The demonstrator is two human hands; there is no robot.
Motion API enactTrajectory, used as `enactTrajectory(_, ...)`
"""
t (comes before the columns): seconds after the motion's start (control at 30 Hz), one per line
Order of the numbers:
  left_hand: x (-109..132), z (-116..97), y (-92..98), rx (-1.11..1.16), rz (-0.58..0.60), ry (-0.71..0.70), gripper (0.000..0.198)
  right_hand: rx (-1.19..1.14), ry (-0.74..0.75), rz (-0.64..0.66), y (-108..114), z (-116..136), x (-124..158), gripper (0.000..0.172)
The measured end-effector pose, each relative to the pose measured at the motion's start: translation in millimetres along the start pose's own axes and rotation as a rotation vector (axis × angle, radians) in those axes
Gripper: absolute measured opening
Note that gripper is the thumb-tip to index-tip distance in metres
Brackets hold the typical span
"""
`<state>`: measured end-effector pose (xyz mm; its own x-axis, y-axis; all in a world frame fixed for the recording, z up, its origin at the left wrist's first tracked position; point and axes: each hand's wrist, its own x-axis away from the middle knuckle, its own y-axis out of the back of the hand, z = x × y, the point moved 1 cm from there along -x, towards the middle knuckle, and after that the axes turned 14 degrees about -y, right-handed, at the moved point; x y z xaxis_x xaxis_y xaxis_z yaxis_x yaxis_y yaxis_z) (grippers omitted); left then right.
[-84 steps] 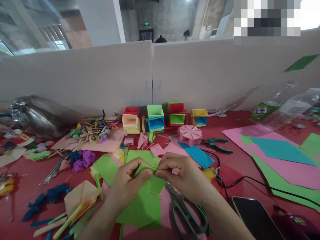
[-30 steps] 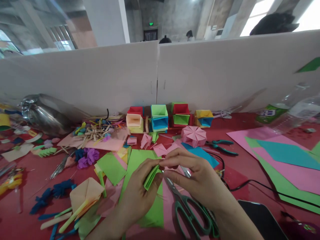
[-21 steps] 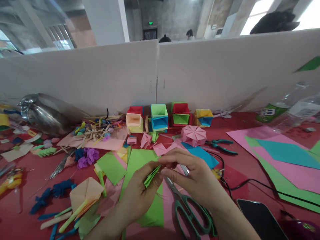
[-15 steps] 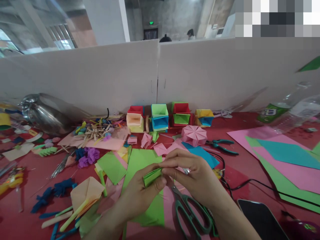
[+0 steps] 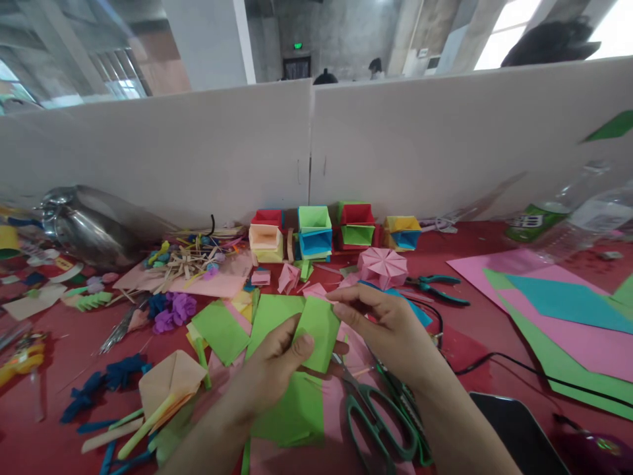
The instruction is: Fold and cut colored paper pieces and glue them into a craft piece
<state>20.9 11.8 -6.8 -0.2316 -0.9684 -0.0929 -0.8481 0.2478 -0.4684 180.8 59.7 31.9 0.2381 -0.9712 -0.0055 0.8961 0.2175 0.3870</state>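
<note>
A folded piece of light green paper (image 5: 319,333) is held up over the middle of the table, its flat side facing me. My left hand (image 5: 277,359) grips its left edge, thumb in front and fingers behind. With thumb and forefinger, my right hand (image 5: 383,323) pinches its upper right corner. Beneath the hands lie green paper sheets (image 5: 291,412) on top of pink paper (image 5: 336,429). Green-handled scissors (image 5: 366,396) rest just below my right hand, blades partly hidden by it.
Folded paper boxes (image 5: 315,241) stand along the white partition (image 5: 198,152), with a pink folded paper ball (image 5: 383,266) in front. Pliers (image 5: 440,287), a phone (image 5: 514,432) and a black cable (image 5: 534,376) lie to the right. A metal pitcher (image 5: 91,227) lies at the left.
The green paper, seen edge-on before, now shows its broad flat face. My right hand has moved slightly right and stays at its upper corner.
</note>
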Motion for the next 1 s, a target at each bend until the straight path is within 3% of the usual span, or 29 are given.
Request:
enactTrajectory(0.3, -3, 1, 0.1, -0.212, 0.096, 0.044, 0.029, 0.015, 0.072, 0.038, -8, -4, -2, 0.016)
enactTrajectory(0.53, -8, 1, 5.7, -0.406, -0.079, -0.114, 0.027, -0.123, -0.053, 0.023, -7, -9, -6, 0.015)
enactTrajectory(0.87, -8, 6, 5.4, -0.198, -0.081, -0.001, 0.027, -0.169, -0.112, 0.043, -7, -12, -13, 0.024)
enactTrajectory(1.0, -9, 5, 7.8, -0.338, -0.086, -0.051, 0.030, -0.220, -0.085, 0.026, -8, -15, -15, 0.023)
